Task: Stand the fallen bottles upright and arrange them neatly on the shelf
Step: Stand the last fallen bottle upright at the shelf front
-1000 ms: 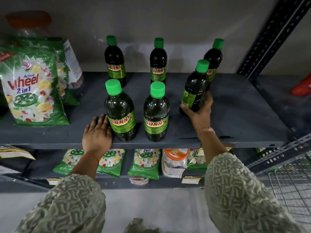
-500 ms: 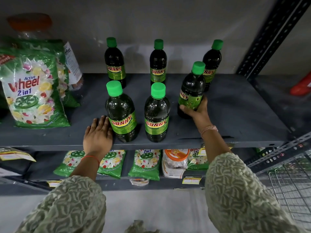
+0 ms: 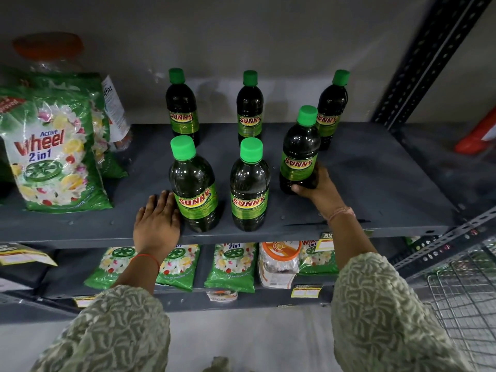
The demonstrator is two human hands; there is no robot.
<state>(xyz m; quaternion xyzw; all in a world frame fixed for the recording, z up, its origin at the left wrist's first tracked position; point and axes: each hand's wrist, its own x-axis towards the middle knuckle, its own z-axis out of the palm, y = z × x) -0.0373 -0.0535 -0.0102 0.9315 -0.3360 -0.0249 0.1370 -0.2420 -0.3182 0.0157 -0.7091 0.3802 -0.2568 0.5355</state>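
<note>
Right hand (image 3: 320, 187): grip clenched round base of dark green-capped plastic bottle with SUNNY label (image 3: 299, 154), fingers (image 3: 298, 188) wrapped at front, thumb side hidden behind. Bottle upright on grey metal shelf (image 3: 375, 183), front row right, just ahead of rear right bottle (image 3: 331, 111). Left hand (image 3: 157, 221): grip released, palm flat on shelf edge, fingers extended, touching side of front left bottle (image 3: 194, 183). Front middle bottle (image 3: 249, 186) upright between. Two other rear bottles upright. Green Wheel detergent bag (image 3: 51, 151) well left.
</note>
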